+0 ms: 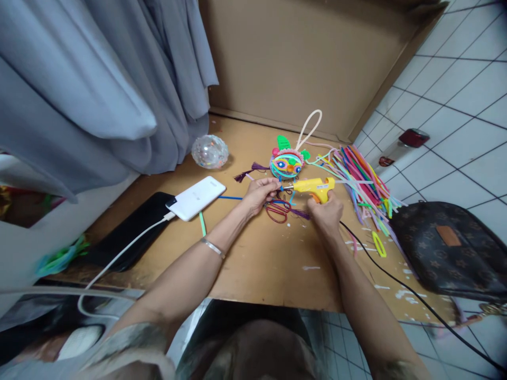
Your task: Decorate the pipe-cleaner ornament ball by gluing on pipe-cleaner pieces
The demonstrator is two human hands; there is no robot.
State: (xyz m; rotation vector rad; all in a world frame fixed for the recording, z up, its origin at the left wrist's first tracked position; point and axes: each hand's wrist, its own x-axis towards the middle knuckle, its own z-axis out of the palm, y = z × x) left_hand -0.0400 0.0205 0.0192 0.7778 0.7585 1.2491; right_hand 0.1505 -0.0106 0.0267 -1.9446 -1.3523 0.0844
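Observation:
My right hand (326, 210) is closed around the handle of a yellow hot glue gun (312, 186), whose nozzle points left. Right at that nozzle tip, my left hand (262, 193) pinches a small blue piece (281, 184); its exact kind is too small to tell. Just beyond my hands sits a round, colourful animal-face ornament (288, 164) with green ears, blue eyes and a pale loop on top. Red-handled scissors (278, 211) lie on the table below my left fingertips. A purple tassel (253, 170) lies left of the ornament.
A pile of coloured pipe cleaners (362, 179) spreads at the right, beside a dark patterned bag (451, 248). At the left are a transparent ball (210, 151), a white phone-like device (200, 198) with a cable, and a black case (134, 232). The glue gun's black cord (390, 274) runs off right.

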